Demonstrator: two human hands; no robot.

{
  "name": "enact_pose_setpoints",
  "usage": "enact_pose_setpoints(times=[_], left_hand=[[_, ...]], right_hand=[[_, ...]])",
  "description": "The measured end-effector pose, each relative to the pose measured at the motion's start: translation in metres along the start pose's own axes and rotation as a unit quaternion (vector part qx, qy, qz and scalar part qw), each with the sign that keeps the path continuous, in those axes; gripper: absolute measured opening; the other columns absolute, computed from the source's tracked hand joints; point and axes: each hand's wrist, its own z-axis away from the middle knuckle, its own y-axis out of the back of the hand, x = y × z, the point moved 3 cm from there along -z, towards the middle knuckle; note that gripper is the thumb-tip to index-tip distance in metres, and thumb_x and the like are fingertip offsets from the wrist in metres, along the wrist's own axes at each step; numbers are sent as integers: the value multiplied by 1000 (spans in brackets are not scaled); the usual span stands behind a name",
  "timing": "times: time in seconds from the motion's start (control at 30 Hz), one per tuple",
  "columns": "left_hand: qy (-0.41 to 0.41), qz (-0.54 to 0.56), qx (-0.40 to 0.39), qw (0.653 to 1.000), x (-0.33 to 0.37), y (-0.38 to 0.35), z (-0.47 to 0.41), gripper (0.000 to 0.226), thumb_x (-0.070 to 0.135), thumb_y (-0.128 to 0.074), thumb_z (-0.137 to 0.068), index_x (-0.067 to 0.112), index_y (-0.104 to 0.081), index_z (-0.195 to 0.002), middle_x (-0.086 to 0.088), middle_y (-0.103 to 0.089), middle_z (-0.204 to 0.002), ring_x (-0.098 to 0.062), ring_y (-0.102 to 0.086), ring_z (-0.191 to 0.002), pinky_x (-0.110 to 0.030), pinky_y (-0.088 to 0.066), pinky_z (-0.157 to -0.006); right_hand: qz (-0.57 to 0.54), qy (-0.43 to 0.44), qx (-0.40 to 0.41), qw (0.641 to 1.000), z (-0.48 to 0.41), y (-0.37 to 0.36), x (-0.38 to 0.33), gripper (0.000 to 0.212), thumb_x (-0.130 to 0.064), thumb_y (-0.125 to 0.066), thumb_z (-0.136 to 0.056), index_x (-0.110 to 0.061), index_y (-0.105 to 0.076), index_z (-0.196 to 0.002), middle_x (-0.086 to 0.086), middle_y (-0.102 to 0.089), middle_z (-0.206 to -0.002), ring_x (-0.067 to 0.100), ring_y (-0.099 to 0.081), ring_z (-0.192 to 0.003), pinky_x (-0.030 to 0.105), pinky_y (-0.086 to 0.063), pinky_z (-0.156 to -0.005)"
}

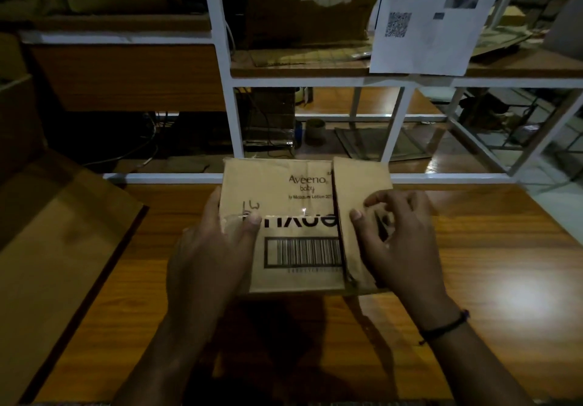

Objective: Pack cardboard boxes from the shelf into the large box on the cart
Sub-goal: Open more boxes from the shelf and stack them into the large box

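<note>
Two hands hold a small cardboard box (pixel 284 191) between them, over the wooden desk (pixel 489 263) — the left hand (pixel 214 247) grips its left side, thumb on top, while the right hand (pixel 397 241) curls its fingers on the right top flap.

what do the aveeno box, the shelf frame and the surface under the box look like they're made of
Aveeno box: brown cardboard, matte, going by the creased flaps and black barcode printed straight on it. Shelf frame: probably metal painted white, judging by its thin straight bars. Surface under the box: wood or wood-look laminate, fairly glossy; grain lines and a light glare show.
</note>
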Motion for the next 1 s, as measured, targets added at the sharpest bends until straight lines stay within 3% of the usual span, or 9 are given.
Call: enact_pose_setpoints(times=[0.07,0.17,0.23,0.33,0.53,0.67,0.8,0.9,1.0], left_hand=[[14,-53,-31,998,4,-5,-5,80,72,-40,-91,34,-19,-159,-5,-47,-152,-32,-50,-133,-55,-51,-99],[-43,-146,-66,986,15,-20,-9,66,67,-31,-99,38,-25,-158,-1,-14,-171,-35,-22,-152,-54,-31,-116],[-96,-177,-67,977,19,-28,-12,65,66,-17,-99,40,-32,-156,6,-20,-170,-36,-11,-155,-54,-24,-119],[-122,-176,-49,976,17,-30,-17,72,65,-10,-94,39,-39,-155,8,-33,-165,-36,-12,-156,-55,-26,-118],[-121,-178,-42,976,14,-32,-19,65,63,-16,-98,40,-43,-152,10,-36,-163,-35,-15,-155,-55,-29,-115],[-113,-175,-43,977,14,-32,-19,62,62,-20,-98,41,-43,-151,10,-37,-162,-35,-18,-154,-55,-30,-115],[-113,-175,-38,977,14,-32,-19,62,63,-21,-98,41,-45,-151,10,-39,-162,-36,-20,-153,-55,-32,-113],[-110,-172,-35,978,14,-32,-18,61,62,-22,-99,41,-46,-150,9,-40,-161,-36,-21,-153,-55,-32,-113],[-110,-173,-31,978,14,-32,-18,60,61,-22,-99,41,-46,-150,9,-40,-161,-36,-21,-153,-55,-33,-113]], right_hand=[[51,15,-69,996,-3,-8,-4,44,-62,-58,-89,-33,-57,-122,-4,-42,-126,9,-50,-113,38,-57,-85],[151,20,-147,977,-4,-26,-11,68,-79,-42,-90,-34,-51,-139,-1,-38,-146,22,-39,-134,45,-49,-101],[214,29,-156,964,-4,-34,-15,78,-87,-32,-88,-35,-45,-146,0,-37,-153,25,-32,-141,44,-44,-105],[226,33,-151,962,-5,-38,-13,80,-87,-28,-89,-35,-43,-147,1,-38,-155,28,-31,-144,47,-43,-106],[168,17,-138,976,-7,-36,-10,70,-79,-46,-90,-33,-49,-143,-1,-43,-151,26,-39,-141,50,-48,-103],[49,50,-66,995,-10,-20,-17,60,-65,-56,-94,-28,-56,-142,-1,-54,-140,16,-57,-119,41,-61,-81],[-26,104,46,993,-19,5,-21,43,-40,-56,-102,-15,-61,-137,7,-61,-127,17,-63,-105,35,-61,-66],[1,115,113,987,-25,23,-9,27,-22,-56,-102,-11,-65,-126,9,-62,-120,18,-63,-98,40,-59,-64],[76,38,104,991,-26,33,16,22,-18,-63,-97,-15,-67,-118,8,-57,-128,25,-60,-108,49,-59,-73]])
